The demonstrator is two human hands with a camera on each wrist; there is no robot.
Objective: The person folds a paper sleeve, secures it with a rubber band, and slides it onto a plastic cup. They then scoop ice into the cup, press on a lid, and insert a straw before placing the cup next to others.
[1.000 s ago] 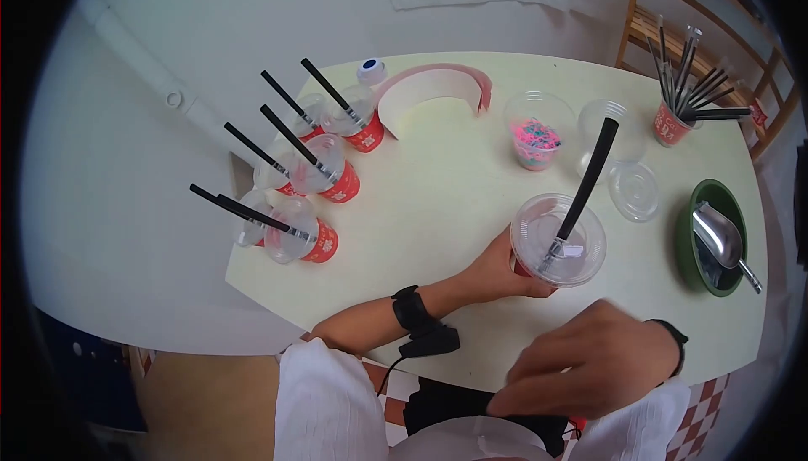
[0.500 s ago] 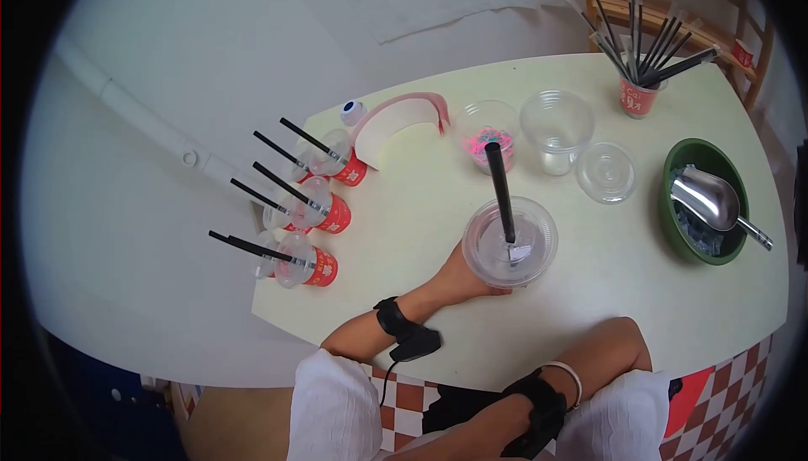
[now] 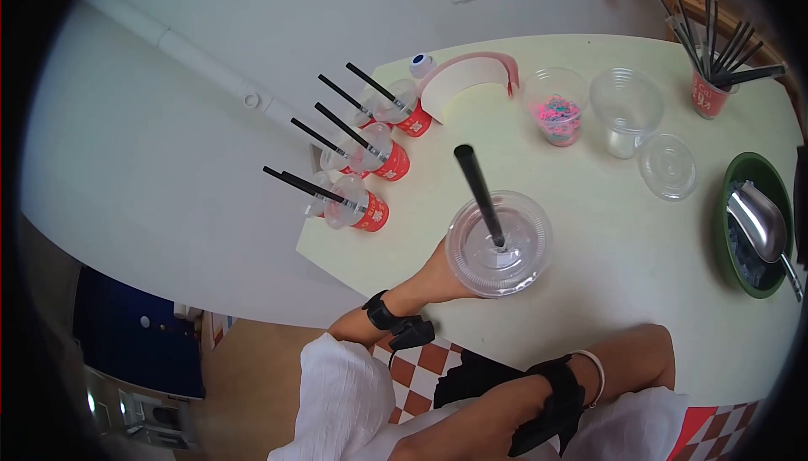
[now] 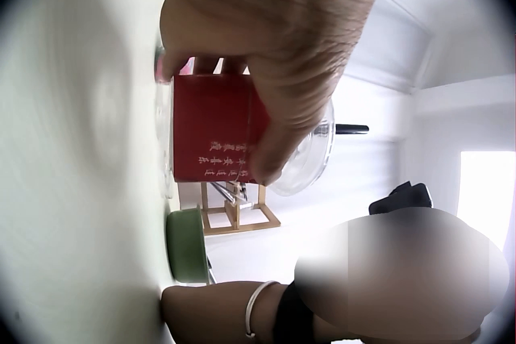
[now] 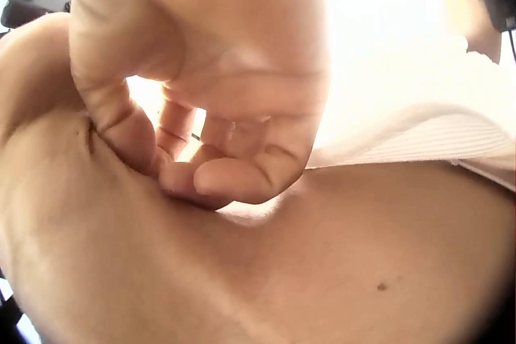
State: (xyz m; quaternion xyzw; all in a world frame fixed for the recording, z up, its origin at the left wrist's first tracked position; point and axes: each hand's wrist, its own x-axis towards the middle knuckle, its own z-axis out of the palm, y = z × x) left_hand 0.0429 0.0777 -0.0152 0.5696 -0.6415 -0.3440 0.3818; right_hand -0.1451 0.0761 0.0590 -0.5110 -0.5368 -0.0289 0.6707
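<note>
My left hand [image 3: 442, 274] grips a red paper cup [image 4: 214, 130], fingers and thumb wrapped round its side. A clear plastic lid [image 3: 501, 271] tops the cup, and a thick black straw [image 3: 478, 191] stands up through it. The cup is upright at the near middle of the table. My right forearm [image 3: 635, 356] is bent, its elbow at the table by the near edge, and the hand runs towards my upper body. In the right wrist view, my right hand [image 5: 210, 62] has loosely curled fingers with tips against bare skin. No object shows in it.
Several red cups with straws [image 3: 391, 162] line the left. Behind stand a pink curved band [image 3: 471, 65], a clear cup with pink and teal bits [image 3: 557, 116], an empty clear cup [image 3: 627, 103], a loose lid [image 3: 667, 166], a straw-filled cup [image 3: 709, 99] and a green bowl [image 3: 730, 259] with a metal scoop [image 3: 762, 221].
My right hand has swung from beside the lidded cup up towards my upper body. The left hand keeps its grip on the cup. The head view has shifted.
</note>
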